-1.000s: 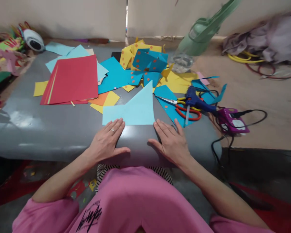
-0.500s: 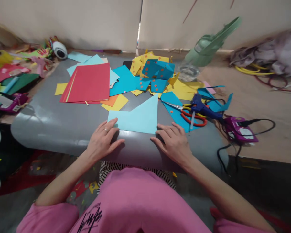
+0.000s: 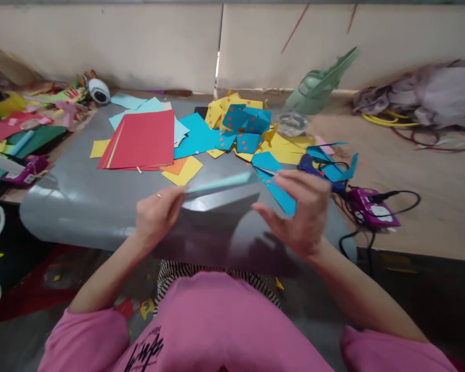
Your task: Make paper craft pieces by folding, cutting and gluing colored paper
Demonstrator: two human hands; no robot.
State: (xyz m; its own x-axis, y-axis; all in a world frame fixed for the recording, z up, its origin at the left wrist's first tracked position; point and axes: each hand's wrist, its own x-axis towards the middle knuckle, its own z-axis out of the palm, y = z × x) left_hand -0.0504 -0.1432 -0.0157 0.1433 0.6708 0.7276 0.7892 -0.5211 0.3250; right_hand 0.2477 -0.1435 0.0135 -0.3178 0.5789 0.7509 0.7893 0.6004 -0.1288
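Left hand (image 3: 158,211) pinches the pale paper (image 3: 222,183) by its left end; right hand (image 3: 303,212), wide, is beside its right end. Red sheets (image 3: 144,138) lie beyond the paper, leftward.

1 head camera looks forward and down.
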